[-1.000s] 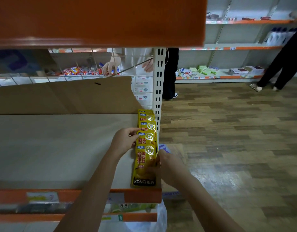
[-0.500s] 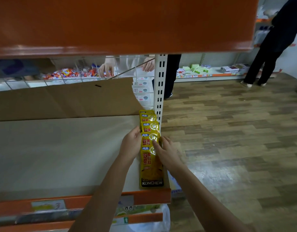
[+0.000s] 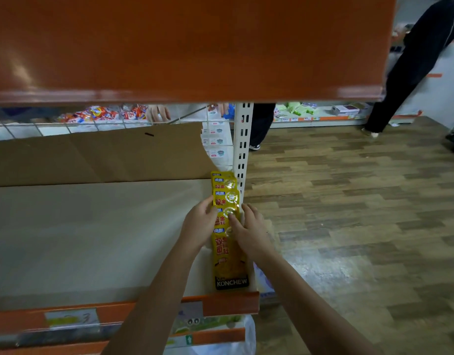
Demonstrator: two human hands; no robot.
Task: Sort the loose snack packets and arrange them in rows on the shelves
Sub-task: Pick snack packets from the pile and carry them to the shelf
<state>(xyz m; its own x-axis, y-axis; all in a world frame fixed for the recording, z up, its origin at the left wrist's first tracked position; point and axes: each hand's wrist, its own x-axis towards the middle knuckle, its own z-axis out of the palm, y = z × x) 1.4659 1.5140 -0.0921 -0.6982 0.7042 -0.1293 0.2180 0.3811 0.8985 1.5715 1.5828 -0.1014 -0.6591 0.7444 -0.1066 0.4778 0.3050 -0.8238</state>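
A row of glossy yellow snack packets (image 3: 227,221), flat rectangular foil pouches overlapped like shingles, runs front to back along the right end of a smooth beige shelf (image 3: 92,234). The left hand (image 3: 199,224) lies against the row's left side with its thumb curled onto a middle packet, while the right hand (image 3: 249,231) flanks the other side, fingers loosely bent with the fingertips (image 3: 232,218) pressing on the same packet's face; whether either hand truly pinches a packet or only steadies it cannot be told. Nearer the person than the hands, the front packet shows a black band printed KONCHEW and ends at the shelf's orange lip (image 3: 220,302), which carries a paper price label (image 3: 72,320). Beyond the hands, the rearmost packets reach a sheet of matte brown cardboard (image 3: 97,157) standing as the back wall, just beside a white perforated metal upright (image 3: 242,147). Above the hands hangs the glossy orange edge of an upper shelf (image 3: 184,47). To the right of the grip stretches wood-pattern plank flooring (image 3: 361,213) with a sheen, and a person in dark trousers (image 3: 410,73) stands far off.
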